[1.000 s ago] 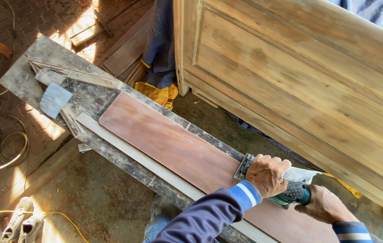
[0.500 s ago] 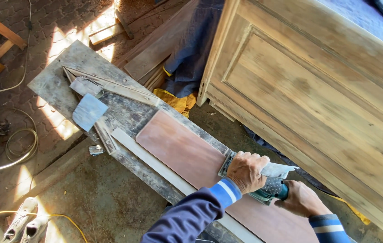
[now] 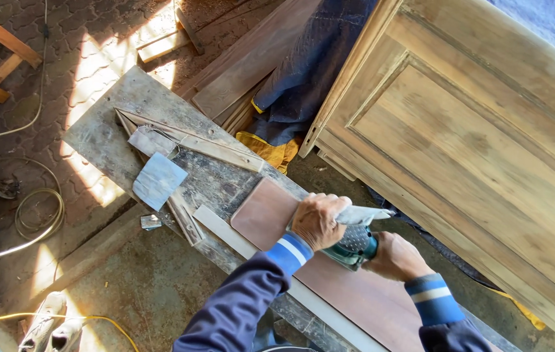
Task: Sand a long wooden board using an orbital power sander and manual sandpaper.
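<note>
On the worn surface [image 3: 105,133]: a long reddish-brown board [image 3: 362,293] lies lengthwise, with a pale wooden strip [image 3: 225,233] touching its near edge.
Sander position: a green power sander [image 3: 350,246] sits flat on the board, close to the board's far, rounded end.
Work done, as far as it shows: the board's face looks smooth and even in tone, with faint pale dust streaks near the sander; I judge that much of its length has been worked, though the near end runs out of view.
Work left: only a short patch of board lies between the sander and the far end; whether the finish is complete cannot be told.
Left hand [image 3: 318,220]: fingers curled shut over the front top of the sander, pressing down on it and on a grey cloth or sheet [image 3: 362,214] that sticks out beside it.
Right hand [image 3: 395,256]: closed round the sander's rear grip, just behind the left hand.
Nearby on the surface: a grey sheet of sandpaper [image 3: 157,180] and a triangular frame of thin battens [image 3: 186,146], well apart from both hands.
Beside the surface: a large panelled wooden door [image 3: 479,143] stands tilted, with dark blue fabric [image 3: 316,62] behind it.
</note>
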